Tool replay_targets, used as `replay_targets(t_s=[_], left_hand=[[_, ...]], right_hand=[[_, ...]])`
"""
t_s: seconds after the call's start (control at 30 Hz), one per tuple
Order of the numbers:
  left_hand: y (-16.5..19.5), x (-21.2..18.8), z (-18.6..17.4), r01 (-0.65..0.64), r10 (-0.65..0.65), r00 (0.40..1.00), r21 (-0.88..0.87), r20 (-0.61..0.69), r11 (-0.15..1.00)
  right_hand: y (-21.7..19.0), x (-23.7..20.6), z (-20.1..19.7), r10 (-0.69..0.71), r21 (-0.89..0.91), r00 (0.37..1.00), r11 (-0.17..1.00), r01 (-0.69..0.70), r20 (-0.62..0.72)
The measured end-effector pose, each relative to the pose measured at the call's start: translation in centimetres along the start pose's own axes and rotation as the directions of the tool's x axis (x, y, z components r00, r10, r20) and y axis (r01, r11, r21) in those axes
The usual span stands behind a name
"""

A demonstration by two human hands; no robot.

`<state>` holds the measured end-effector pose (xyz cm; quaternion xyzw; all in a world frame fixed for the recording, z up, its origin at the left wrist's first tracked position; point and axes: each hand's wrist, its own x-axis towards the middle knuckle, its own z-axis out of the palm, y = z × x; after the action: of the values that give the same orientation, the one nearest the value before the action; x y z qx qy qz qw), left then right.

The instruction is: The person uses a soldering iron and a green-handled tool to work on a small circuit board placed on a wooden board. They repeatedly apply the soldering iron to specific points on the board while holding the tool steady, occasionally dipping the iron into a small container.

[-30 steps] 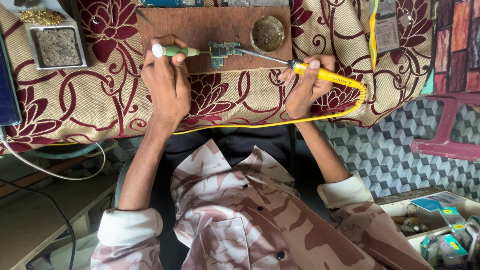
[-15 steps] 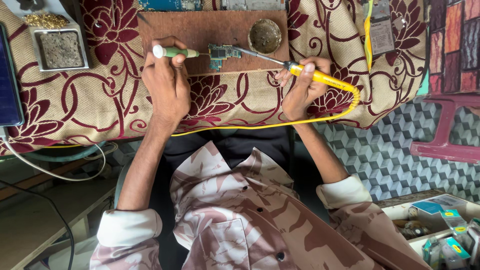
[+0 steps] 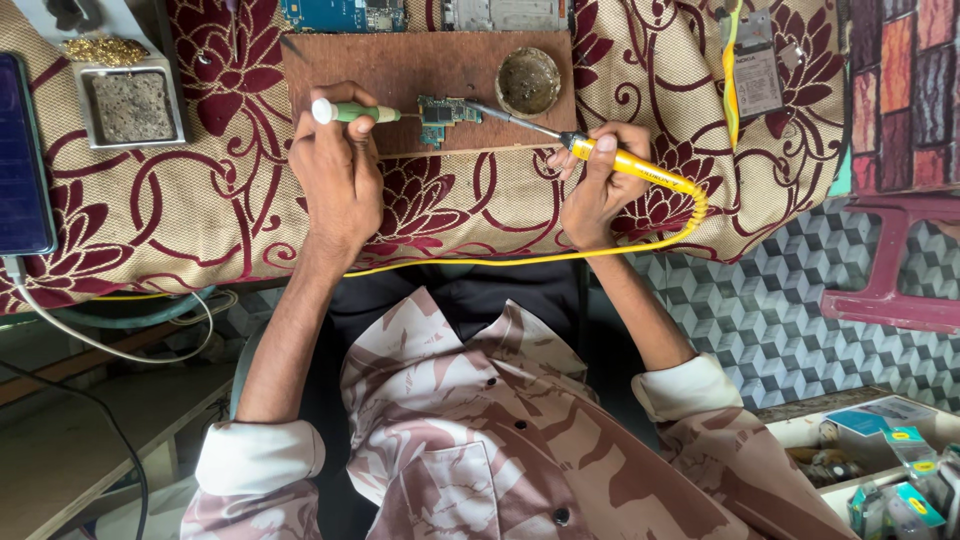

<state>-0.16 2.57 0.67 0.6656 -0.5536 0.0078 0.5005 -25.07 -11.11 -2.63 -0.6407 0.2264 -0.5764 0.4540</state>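
Observation:
A small green circuit board (image 3: 440,110) lies on a brown wooden board (image 3: 400,75) on a table covered with a maroon flowered cloth. My left hand (image 3: 338,170) grips a green-handled tool with a white end (image 3: 352,111), its tip against the circuit board's left side. My right hand (image 3: 598,180) holds a yellow soldering iron (image 3: 625,163); its metal tip reaches the circuit board's right edge. The iron's yellow cord (image 3: 560,255) loops back along the table's near edge.
A round tin of dark paste (image 3: 528,82) sits on the wooden board. A metal tray with a sponge (image 3: 130,105) and a dark tablet (image 3: 22,155) lie at left. More circuit boards (image 3: 345,14) lie beyond. Boxes of small parts (image 3: 890,460) are at lower right.
Both hands stay at the circuit board. The view has shifted slightly; the soldering iron's tip sits a little closer to the board's right edge.

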Motion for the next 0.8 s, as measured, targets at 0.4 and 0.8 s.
replay_targets(t_s=[0.4, 0.8], left_hand=[[-0.2, 0.2, 0.3, -0.015, 0.015, 1.0, 0.004, -0.011, 1.0], [1.1, 0.9, 0.2, 0.017, -0.019, 0.999, -0.037, -0.03, 0.999]], right_hand=[[-3.2, 3.1, 0.3, -0.138, -0.366, 0.983, 0.914, 0.175, 0.124], [-8.0, 11.1, 5.0, -0.328, -0.671, 0.783, 0.403, 0.622, 0.529]])
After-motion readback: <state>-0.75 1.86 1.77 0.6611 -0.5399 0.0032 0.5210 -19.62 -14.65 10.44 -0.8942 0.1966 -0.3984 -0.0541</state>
